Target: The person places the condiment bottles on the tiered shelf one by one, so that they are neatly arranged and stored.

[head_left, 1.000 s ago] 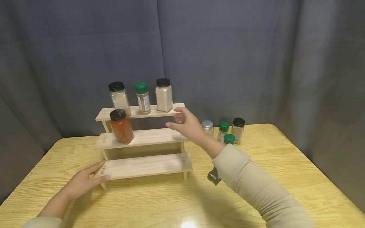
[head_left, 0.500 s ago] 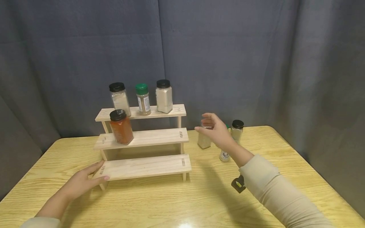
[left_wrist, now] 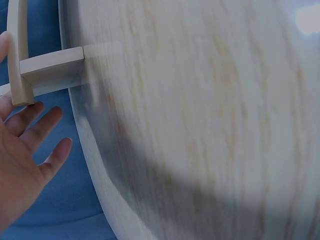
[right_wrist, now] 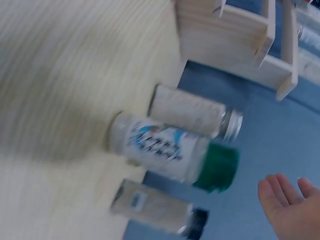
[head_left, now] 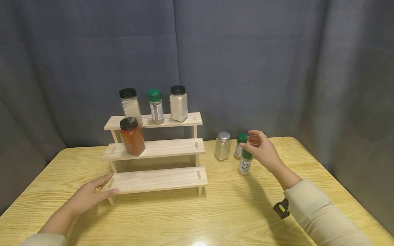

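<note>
Grey drapes (head_left: 234,61) behind, pale wood worktop (head_left: 172,218); left hand (head_left: 90,195) lightly grips the lowest left end of the three-tier wooden rack (head_left: 163,179), thumb and forefinger either side. Right hand (head_left: 263,150) has thumb and fingers apart, nothing in them, just off the front green-lidded jar (head_left: 245,166), which stands toward the back edge, short of the back right corner, rear green-lidded jar (head_left: 238,151) close behind. For a clean pick I'd pinch one lid only, lift straight up to spare its neighbour, and brace the rack left-handed.
</note>
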A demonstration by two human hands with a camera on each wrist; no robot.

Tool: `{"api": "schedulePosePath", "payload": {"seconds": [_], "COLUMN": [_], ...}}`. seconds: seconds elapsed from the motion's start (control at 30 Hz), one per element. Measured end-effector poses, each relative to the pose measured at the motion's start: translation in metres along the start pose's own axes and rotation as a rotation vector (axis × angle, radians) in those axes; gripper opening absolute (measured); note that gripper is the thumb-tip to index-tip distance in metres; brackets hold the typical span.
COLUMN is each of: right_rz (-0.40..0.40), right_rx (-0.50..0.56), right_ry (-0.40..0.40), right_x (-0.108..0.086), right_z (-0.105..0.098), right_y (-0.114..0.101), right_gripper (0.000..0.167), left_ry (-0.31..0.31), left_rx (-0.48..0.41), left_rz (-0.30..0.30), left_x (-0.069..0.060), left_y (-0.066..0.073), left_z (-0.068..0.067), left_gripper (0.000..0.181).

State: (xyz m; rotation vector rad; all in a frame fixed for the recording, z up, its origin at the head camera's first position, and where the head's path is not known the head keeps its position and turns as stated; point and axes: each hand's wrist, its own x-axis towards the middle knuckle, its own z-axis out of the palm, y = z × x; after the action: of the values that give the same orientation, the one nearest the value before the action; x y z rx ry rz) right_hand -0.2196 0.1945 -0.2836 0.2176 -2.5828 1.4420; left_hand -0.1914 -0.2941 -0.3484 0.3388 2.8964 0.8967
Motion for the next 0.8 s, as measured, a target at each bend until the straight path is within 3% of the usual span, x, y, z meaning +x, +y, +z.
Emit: {"api": "schedulePosePath", "payload": {"seconds": [0.33, 0.57, 0.8], "right_rz": [0.033, 0.101, 0.101], "right_rx": [0.025, 0.021, 0.039], "right_ry": [0.077, 0.051, 0.058], "right_x": [-0.004, -0.007, -0.006], "right_z": [-0.005, 0.0, 0.009], "right_y": [0.038, 0.049, 0.064], "right_gripper": [0.071, 0.072, 0.067], "left_ry": [-0.002, 0.014, 0.012], "left_rx": [0.017, 0.018, 0.007], "left_rz": [0.004, 0.013, 0.013], "left_x": [-0.001, -0.001, 0.0], "left_y": [0.0, 0.001, -0.001], "left_z": [-0.001, -0.002, -0.001], "left_gripper": [0.075, 0.074, 0.074]}}
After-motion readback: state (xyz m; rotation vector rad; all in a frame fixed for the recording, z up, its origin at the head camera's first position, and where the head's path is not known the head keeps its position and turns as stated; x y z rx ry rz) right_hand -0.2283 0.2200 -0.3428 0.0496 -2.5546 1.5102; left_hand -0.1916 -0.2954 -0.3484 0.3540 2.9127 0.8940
